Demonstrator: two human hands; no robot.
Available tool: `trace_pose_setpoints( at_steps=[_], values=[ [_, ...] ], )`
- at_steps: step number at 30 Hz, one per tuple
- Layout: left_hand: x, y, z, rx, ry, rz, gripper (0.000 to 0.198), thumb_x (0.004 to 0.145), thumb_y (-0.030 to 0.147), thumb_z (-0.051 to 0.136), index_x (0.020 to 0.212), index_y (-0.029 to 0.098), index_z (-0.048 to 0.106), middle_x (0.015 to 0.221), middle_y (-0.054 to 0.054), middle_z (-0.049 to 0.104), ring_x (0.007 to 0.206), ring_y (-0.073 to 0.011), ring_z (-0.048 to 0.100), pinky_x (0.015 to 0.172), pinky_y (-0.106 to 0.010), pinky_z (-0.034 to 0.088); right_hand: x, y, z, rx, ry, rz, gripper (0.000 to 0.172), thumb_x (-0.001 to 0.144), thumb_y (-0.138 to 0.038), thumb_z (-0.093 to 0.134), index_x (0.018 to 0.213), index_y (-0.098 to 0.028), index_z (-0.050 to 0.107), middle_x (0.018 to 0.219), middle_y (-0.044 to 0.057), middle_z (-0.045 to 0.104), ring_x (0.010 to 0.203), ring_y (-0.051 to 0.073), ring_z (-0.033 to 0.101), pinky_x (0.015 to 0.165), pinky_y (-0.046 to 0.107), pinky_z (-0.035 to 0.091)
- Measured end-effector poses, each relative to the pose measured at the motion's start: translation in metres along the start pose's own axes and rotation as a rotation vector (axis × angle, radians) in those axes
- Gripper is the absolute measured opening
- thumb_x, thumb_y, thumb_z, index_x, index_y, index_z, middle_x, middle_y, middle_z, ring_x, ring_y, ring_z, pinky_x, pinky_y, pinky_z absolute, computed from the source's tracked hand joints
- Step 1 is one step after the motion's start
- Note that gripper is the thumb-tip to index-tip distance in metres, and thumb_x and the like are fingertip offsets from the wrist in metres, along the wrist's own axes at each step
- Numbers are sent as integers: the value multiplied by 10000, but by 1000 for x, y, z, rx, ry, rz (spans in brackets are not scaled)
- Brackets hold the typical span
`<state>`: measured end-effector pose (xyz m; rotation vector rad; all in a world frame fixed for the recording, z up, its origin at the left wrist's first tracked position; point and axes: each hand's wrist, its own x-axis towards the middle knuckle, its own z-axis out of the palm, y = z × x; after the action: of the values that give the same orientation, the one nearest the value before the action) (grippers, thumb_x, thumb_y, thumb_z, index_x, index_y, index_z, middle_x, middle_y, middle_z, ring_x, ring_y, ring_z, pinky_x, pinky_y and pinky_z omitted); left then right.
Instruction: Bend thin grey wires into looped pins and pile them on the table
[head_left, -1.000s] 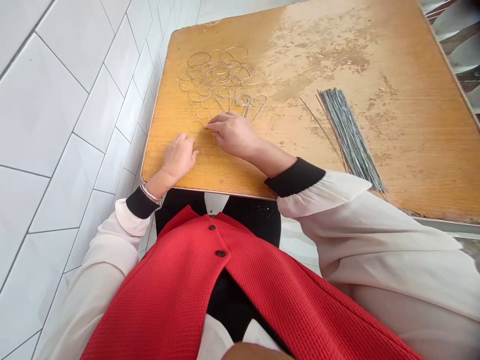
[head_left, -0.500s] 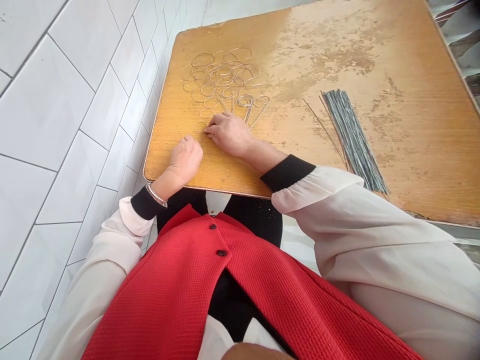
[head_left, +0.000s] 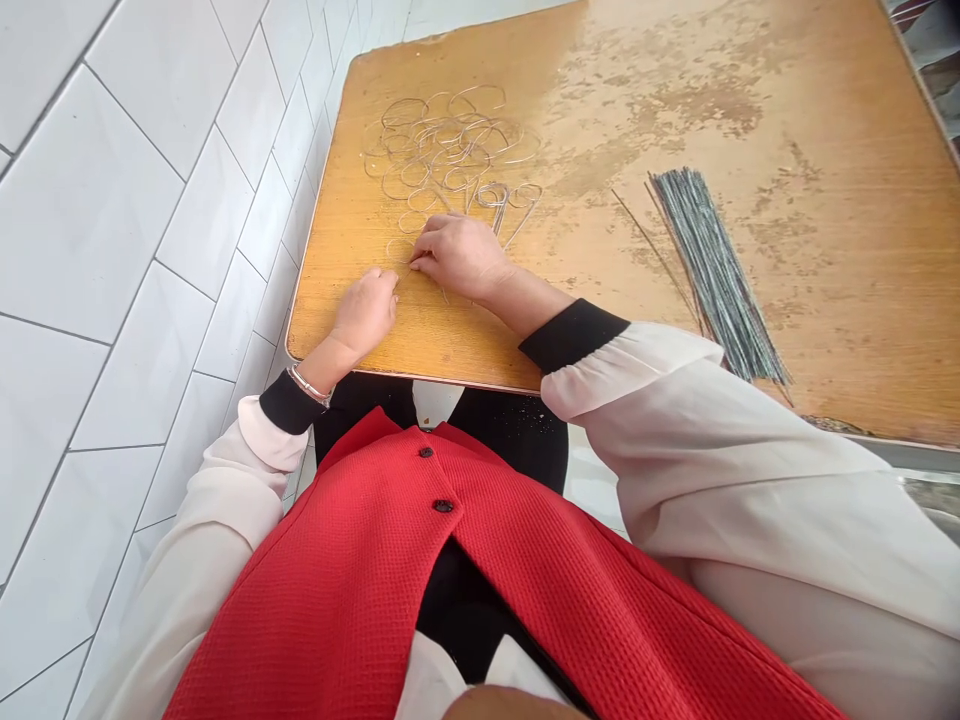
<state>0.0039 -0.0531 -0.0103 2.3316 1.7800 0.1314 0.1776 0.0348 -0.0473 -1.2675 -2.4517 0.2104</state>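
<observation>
On a worn wooden table (head_left: 675,120), my left hand (head_left: 366,308) lies near the front left edge with its fingers curled and pressed down on a thin wire piece (head_left: 397,252). Just to its right, my right hand (head_left: 459,256) has its fingertips pinched on the same wire where a small loop is bent. Beyond both hands lies a heap of looped wires (head_left: 450,150), several of them overlapping.
A bundle of straight grey wires (head_left: 712,265) lies on the right half of the table, with one loose wire beside it. A white tiled wall (head_left: 150,200) runs close along the table's left side. My red vest fills the lower view.
My hands have stayed on the wire, with the left fingertips now closer to the right hand's. The view has shifted slightly.
</observation>
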Motion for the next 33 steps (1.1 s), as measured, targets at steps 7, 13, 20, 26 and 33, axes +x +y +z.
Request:
trace_pose_setpoints(
  at_steps=[7,13,20,26,33],
  values=[
    [-3,13,5,-5,-7,6,258,987,148,446,1088,105,680,1176,-168,675,1113,-293,661,1026,-440,525,-1,-13,-11,-46,-76,67,303,1008,-335,507,946,-140,732,1126,167,707,1068,283,605,895,403,481],
    [-7,14,5,-51,-6,1,277,984,160,489,1174,88,677,1185,-155,687,1145,-279,663,1043,-401,521,-3,-18,-16,-74,-104,77,300,1018,-310,492,974,-131,728,1143,165,706,1079,271,593,868,369,462],
    [-18,4,-5,-22,98,-47,372,1019,346,522,1286,113,637,1166,-148,695,1112,-275,678,1003,-408,531,-3,-24,-23,-120,-126,62,296,959,-238,476,1006,-138,751,1132,150,703,1081,289,608,892,389,479],
    [-16,-11,-8,-19,114,55,342,1008,245,521,1271,64,643,1267,-193,658,1222,-307,631,1068,-437,502,-6,-16,-21,-96,-98,65,367,945,-195,416,1096,-136,745,1152,167,712,1079,298,628,935,438,482],
    [-23,-12,0,-119,85,163,348,962,120,522,1269,32,658,1220,-181,696,1157,-287,661,1055,-435,523,-23,-25,-20,-58,-113,-45,472,916,-92,351,1216,-99,716,1303,180,687,1143,304,629,1011,456,464]
  ],
)
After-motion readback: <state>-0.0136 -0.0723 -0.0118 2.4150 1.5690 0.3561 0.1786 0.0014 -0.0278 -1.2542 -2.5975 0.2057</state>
